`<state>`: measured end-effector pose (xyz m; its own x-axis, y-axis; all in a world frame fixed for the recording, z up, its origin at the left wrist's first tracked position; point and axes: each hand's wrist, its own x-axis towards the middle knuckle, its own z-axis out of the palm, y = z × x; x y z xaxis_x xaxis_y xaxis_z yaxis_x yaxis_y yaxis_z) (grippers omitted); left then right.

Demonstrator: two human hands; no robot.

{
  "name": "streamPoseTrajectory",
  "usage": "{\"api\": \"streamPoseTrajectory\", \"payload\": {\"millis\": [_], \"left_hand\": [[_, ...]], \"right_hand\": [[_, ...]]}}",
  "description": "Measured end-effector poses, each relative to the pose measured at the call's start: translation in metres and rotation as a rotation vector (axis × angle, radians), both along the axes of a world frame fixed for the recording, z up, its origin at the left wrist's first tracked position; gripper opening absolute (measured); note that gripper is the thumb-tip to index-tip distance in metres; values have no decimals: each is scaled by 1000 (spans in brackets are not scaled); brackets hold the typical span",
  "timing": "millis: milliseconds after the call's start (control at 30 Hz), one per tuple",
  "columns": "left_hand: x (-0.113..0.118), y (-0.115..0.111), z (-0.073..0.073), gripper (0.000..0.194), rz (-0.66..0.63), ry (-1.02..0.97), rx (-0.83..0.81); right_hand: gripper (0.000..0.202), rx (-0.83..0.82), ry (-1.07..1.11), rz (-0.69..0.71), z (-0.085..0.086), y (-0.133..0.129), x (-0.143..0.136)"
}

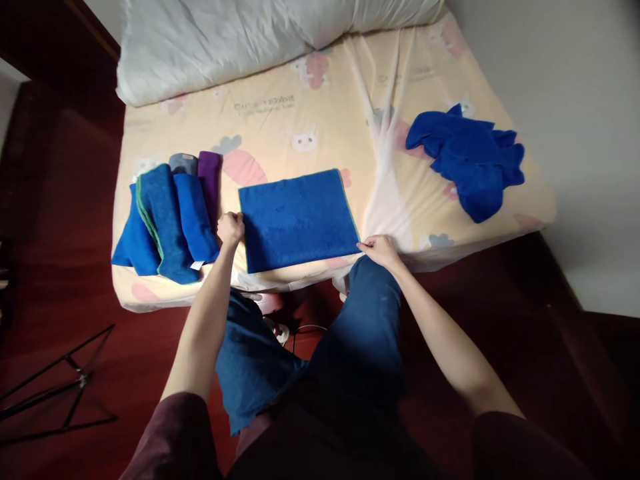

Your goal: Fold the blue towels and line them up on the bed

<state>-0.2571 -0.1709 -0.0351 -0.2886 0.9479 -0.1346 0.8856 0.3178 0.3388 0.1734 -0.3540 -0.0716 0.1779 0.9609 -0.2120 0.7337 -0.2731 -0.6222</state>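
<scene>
A blue towel (296, 219) with a green edge lies flat as a folded rectangle on the bed's near side. My left hand (231, 229) is closed on the towel's left edge. My right hand (381, 250) pinches its near right corner at the mattress edge. Left of my left hand rests a row of folded towels (167, 220), mostly blue, with a grey one and a purple one (210, 179) behind.
A crumpled blue cloth (470, 159) lies at the bed's right side. The yellow cartoon-print sheet (300, 120) covers the mattress, with a white duvet (240, 40) at the far end. A black stand's legs (65, 387) rest on the dark red floor at left. A wall rises at right.
</scene>
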Motion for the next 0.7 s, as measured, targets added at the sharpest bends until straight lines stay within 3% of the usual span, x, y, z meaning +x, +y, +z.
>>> {"api": "streamPoseTrajectory", "payload": {"millis": [100,200,300,400,467,700], "left_hand": [[13,-26,-1,40,-178,62,199],[28,-59,-6,49,-584,12,276],[41,-84,-18,58,-868,-67,236],[45,-102,-30,64,-881,-88,199],[40,-112,-35,66,-856,-91,194],[-30,-172,-23,60,-857,-157,92]], "right_hand": [[31,46,-70,-29,4,-2,-5],[21,268,-224,-24,18,-9,-18],[45,370,-336,214,33,-16,-38],[56,293,-323,513,38,-16,-53],[56,225,-303,589,34,-15,-56],[42,215,-247,460,24,-20,-46]]}}
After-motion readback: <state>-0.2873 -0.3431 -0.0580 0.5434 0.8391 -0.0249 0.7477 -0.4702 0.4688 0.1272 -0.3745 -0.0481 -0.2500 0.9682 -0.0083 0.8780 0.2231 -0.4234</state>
